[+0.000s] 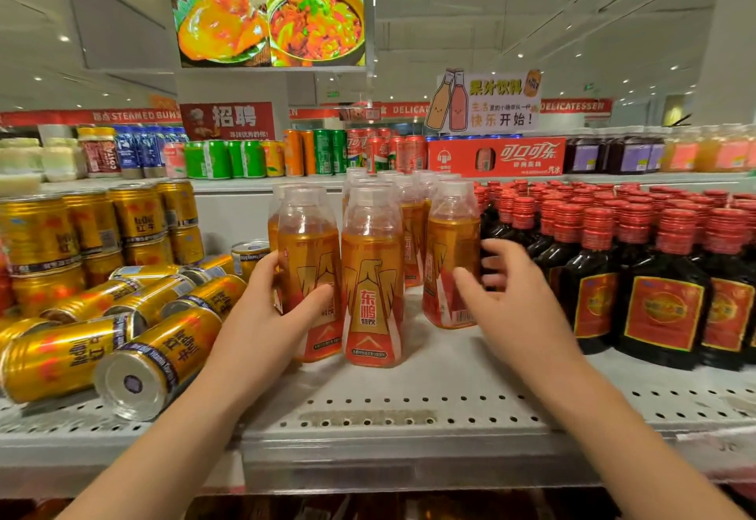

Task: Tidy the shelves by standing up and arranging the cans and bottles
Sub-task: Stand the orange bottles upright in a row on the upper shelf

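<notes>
The left hand (270, 315) wraps its fingers and thumb round an orange bottle (307, 249) that stands on the white shelf (409, 396). The right hand (511, 302) is spread wide and holds nothing. It is by a second orange bottle (450, 245), at 3 o'clock from the first one. It is blurry, so I cannot tell if it touches. A third bottle (372, 274) stands between these two, just beside the held one.

At 9 o'clock, gold cans (163, 356) lie on their sides in a heap. At 3 o'clock, dark bottles (662, 294) stand in neat rows.

The step looks like making the front row of orange bottles even. It is best to hold each bottle low and slide it, not tip it. Turn the picture side to the front. The right hand should mind the dark bottles close by, as a bump could knock one. The gold cans still need standing up.
</notes>
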The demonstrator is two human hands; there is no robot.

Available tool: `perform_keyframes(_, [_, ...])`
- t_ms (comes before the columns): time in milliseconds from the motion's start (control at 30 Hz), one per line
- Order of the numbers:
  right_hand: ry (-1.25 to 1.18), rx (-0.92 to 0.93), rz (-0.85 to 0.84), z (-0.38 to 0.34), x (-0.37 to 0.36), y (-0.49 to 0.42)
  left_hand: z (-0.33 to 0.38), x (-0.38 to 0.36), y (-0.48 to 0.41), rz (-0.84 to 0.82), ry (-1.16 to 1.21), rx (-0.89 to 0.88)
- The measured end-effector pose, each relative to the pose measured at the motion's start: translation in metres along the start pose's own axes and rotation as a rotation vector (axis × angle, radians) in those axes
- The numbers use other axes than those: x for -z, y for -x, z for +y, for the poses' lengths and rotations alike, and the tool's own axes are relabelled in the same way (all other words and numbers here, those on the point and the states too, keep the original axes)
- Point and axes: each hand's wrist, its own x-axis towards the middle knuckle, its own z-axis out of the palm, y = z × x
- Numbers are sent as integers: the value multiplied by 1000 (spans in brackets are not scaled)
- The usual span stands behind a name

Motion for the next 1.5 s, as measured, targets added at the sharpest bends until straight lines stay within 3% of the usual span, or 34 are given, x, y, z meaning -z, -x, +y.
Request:
perform_keyframes(133, [176,-157,-102,8,3,-28,4,-5,-3,-6,-84,-26])
perform_keyframes(267, [149,-145,-158,7,-19,-34,10,-8,-2,80,-246,43])
perform_keyframes(433, [89,-77,-139,12,-27,-36,30,-6,12,288,-257,-283])
perform_keyframes(500, [96,-65,-143,11,-30,-37,44,-13,16,214,-268,-341])
perform_keyframes(633, [119,-36,-162,5,-36,-40,57,-34,13,76,-441,-282])
perform_keyframes(1033, [114,-75,-225,8,-56,-68,58,-38,2,88,-601,-232])
perform_keyframes(1367, [172,-176,-289,8,-59,-69,49,-36,7,79,-490,-283])
perform_keyframes(1500, [192,-89,-255,-5,-39,-51,45,-38,5,29,-365,-264])
